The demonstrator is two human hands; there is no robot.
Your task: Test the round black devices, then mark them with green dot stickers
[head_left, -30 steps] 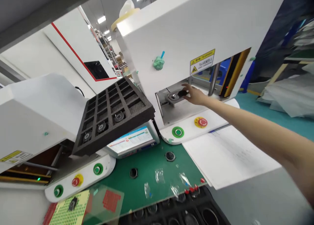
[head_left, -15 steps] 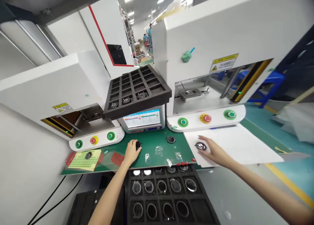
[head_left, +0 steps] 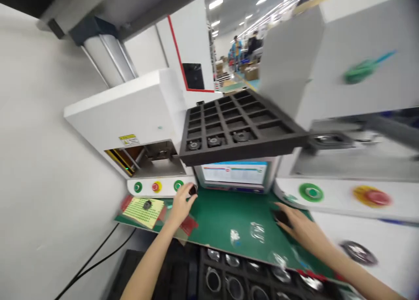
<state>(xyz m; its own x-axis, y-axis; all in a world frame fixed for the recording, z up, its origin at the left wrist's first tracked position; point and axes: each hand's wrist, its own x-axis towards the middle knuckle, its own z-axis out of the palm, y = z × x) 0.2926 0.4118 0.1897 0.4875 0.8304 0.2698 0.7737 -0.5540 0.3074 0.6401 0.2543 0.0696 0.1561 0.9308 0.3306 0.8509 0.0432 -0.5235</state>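
My left hand (head_left: 182,203) pinches a small dark round watch part (head_left: 193,190) in front of the left machine's button panel. On the right of the green mat (head_left: 225,213), my right hand (head_left: 297,223) has thumb and fingers closed around another dark round watch part (head_left: 282,218); motion blurs it, and whether it is lifted off the mat I cannot tell. A round watch part with a pale pattern (head_left: 358,253) lies on white paper (head_left: 393,239), beside my right forearm. A black foam tray (head_left: 219,258) below the mat edge holds several round watch cases.
White press machines stand left (head_left: 127,103) and right (head_left: 291,64). Above the monitor (head_left: 234,173) sits a black compartment tray (head_left: 245,149) with three round parts in its front row. Clear film scraps (head_left: 257,231) and a yellow dotted sheet (head_left: 142,212) lie on the mat.
The view has swung left. My left hand has raised its watch part toward the left machine. My right hand has left the patterned part on the paper and closed around the dark one on the mat.
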